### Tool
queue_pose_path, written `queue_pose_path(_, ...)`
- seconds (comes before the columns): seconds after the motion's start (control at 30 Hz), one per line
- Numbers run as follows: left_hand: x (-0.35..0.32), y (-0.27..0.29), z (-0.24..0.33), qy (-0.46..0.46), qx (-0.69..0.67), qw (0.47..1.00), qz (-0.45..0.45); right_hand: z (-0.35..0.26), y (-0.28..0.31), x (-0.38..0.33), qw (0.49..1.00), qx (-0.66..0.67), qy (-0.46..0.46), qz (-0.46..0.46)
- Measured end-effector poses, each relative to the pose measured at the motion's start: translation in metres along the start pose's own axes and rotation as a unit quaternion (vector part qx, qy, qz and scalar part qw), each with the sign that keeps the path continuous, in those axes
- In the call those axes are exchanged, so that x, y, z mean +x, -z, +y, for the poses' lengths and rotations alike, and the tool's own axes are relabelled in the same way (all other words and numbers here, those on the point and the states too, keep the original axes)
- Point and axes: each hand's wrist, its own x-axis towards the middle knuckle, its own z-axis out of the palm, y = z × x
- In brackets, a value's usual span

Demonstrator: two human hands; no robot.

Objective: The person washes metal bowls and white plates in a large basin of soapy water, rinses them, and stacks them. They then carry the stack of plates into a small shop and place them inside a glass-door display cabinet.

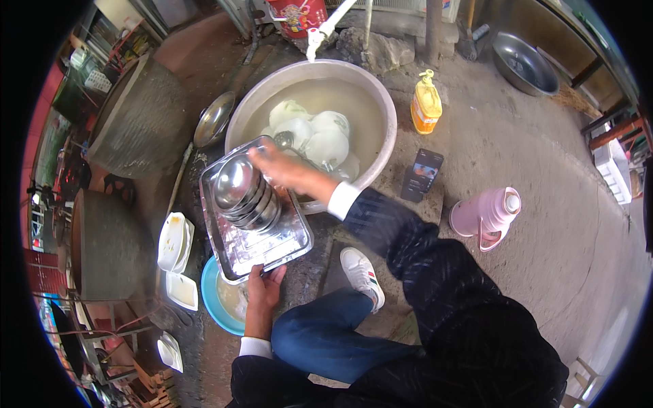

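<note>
Holding 1 rectangular silver metal tray (291, 238), centre-left, the left hand (266, 287) supports 1 stack of round silver metal bowls (238, 187), overlapped beyond counting; I cannot tell if the blurred right hand (280, 168) grips.

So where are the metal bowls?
In the head view, left of centre, the metal bowls sit on the silver tray, at the edge of the large basin.

Dishwashing area: concrete flr (578, 224), basin (389, 126) w/ plates (327, 147), bowls (246, 195).

The person wears a patterned black jacket (425, 255), white cuffs (343, 200), blue trousers (333, 333) and striped white shoe (359, 273).
</note>
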Motion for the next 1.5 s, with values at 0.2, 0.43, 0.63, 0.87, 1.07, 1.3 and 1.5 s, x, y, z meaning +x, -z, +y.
queue_pose_path(0.2, 0.0, 0.002, 0.011, 0.0, 0.019, 1.0, 0.006, -0.007, -0.036, -0.028, 0.996, 0.05, -0.041, -0.062)
queue_pose_path(0.43, -0.004, 0.011, 0.016, -0.038, 0.019, 0.999, -0.007, -0.016, -0.062, -0.034, 0.996, 0.014, -0.065, -0.05)
queue_pose_path(0.63, 0.005, 0.021, 0.012, -0.042, -0.005, 0.999, -0.017, -0.015, -0.081, -0.034, 0.992, 0.032, -0.092, -0.076)
queue_pose_path(0.87, 0.007, 0.028, 0.017, -0.045, 0.012, 0.999, -0.019, 0.007, -0.057, -0.018, 0.991, 0.108, -0.038, 0.076)
queue_pose_path(1.07, 0.005, 0.026, 0.017, -0.027, -0.011, 0.999, -0.033, 0.119, 0.047, 0.079, 0.962, -0.236, -0.131, -0.03)
queue_pose_path(1.3, 0.001, 0.014, 0.013, -0.04, 0.007, 0.999, 0.026, 0.181, 0.043, 0.089, 0.864, -0.472, -0.085, -0.157)
queue_pose_path(1.5, -0.003, 0.008, 0.012, -0.029, 0.011, 0.999, 0.037, 0.178, 0.016, 0.098, 0.855, -0.501, -0.032, -0.13)
